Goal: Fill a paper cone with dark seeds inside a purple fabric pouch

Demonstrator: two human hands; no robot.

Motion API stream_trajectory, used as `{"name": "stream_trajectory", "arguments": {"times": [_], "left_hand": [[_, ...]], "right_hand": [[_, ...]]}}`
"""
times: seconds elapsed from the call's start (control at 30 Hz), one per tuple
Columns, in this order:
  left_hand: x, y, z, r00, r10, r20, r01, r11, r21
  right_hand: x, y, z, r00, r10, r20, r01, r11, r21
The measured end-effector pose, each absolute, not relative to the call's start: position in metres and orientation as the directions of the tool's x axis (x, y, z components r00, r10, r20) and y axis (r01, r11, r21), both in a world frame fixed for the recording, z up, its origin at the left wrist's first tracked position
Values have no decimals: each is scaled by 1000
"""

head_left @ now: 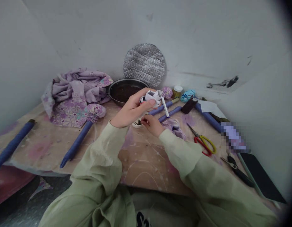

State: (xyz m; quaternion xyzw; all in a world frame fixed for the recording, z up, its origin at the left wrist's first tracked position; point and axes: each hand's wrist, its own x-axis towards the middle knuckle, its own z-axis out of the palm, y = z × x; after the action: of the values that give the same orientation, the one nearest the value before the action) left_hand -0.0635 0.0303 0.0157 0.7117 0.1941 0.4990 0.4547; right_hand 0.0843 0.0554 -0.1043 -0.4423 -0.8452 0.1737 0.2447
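Note:
My left hand is closed around a crumpled white cloth bundle with dark and red marks, raised above the table. Below it, my right hand has its fingertips pinched together; whatever is between them is too small to make out. Those fingertips are at the rim of a small white dish that holds dark bits. A white marker with a dark blue end lies just beyond the hands. Close to my right wrist is a piece of purple fabric.
A dark round pan stands at the back beside heaped floral cloth. Blue-wrapped sticks lie left and right. Red-and-yellow-handled scissors, pliers, a dark bottle and a phone-like slab are on the right.

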Motion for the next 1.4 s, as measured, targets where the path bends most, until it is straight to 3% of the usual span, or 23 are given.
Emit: {"name": "stream_trajectory", "arguments": {"times": [0.17,0.47,0.7,1.03,1.27,1.4], "left_hand": [[-66,31,16,442,729,523,-168,-505,846],[-63,34,13,447,727,522,-156,-511,845],[-64,32,14,440,731,521,-148,-513,846],[-58,30,9,462,677,572,-133,-585,800],[-46,18,7,509,316,801,-302,-806,509],[-42,18,6,513,243,823,-289,-854,433]], "right_hand": [[86,59,-104,-522,812,261,629,573,-525],[115,9,-130,-782,622,46,523,694,-495],[118,3,-118,-761,641,103,526,702,-480],[94,61,-85,-451,798,399,575,602,-554],[136,24,-41,-185,800,570,495,577,-650],[152,-12,-11,-35,738,674,389,632,-671]]}}
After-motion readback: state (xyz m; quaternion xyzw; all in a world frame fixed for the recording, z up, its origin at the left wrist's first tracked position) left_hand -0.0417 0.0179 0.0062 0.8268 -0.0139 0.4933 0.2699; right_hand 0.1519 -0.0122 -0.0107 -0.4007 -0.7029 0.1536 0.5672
